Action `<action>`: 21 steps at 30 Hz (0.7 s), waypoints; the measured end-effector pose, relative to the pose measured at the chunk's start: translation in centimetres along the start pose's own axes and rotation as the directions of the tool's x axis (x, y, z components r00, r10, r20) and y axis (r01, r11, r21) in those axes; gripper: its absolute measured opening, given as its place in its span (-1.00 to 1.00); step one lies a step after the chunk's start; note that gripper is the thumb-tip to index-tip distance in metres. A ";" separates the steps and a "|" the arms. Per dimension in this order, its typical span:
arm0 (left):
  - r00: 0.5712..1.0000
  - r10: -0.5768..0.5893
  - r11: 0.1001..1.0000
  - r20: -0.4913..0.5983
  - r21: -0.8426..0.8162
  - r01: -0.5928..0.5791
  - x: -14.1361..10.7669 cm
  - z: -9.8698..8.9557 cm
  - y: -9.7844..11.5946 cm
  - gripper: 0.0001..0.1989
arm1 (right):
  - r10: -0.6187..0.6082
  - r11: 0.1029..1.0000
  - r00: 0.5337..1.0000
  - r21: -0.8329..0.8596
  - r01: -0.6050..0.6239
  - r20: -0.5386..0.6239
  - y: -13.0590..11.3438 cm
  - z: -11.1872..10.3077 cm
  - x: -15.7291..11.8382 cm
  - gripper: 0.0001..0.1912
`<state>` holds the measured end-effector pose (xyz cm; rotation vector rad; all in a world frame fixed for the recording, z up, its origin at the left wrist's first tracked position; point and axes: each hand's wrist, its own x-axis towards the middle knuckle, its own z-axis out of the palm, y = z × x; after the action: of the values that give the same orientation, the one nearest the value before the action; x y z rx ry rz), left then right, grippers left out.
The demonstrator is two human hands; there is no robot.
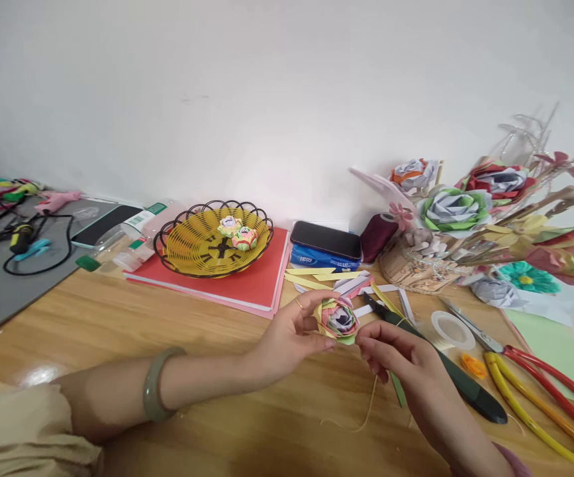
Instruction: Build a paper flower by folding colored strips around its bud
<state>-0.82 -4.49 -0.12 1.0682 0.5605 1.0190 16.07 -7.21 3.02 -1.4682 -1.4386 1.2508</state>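
Note:
My left hand (294, 334) is closed around a small rolled paper flower (339, 319) with yellow, pink and pale lilac layers, held above the table. Green paper shows along its lower edge, near my right fingertips. My right hand (406, 361) is pinched beside the flower, and a green paper strip (396, 389) hangs below those fingers; the hand hides its middle part. A thin beige string (366, 414) trails onto the table under the same hand. Behind my right hand lies a dark-handled cutter (465, 384).
Scissors (502, 348) with red and yellow handles and a spool (453, 329) lie right. Paper strips (324, 273) are scattered behind my hands. A yellow basket (192, 255) holds two paper flowers (237, 233) on red paper (247, 291). A flower-filled pot (406, 265) stands back right.

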 end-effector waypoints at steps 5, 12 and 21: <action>0.990 -0.118 0.982 0.075 -0.140 0.127 -0.2 0.0 0.4 -0.29 | -0.077 0.985 0.997 -0.157 0.072 -0.027 0.3 0.4 0.0 -0.76; 0.974 -0.213 0.955 0.075 -0.195 0.224 -0.3 0.1 0.8 -0.47 | -0.273 0.886 0.960 -0.405 0.227 -0.058 -0.5 0.7 -0.5 -0.85; 0.976 -0.201 0.969 0.078 -0.131 0.210 -0.2 0.2 0.7 -0.44 | -0.471 0.781 0.877 -0.506 0.365 -0.095 -0.3 0.1 -0.7 -0.90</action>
<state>-1.01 -4.63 0.55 0.8968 0.5290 0.8263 15.93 -7.90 3.36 -1.4130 -1.8740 0.4529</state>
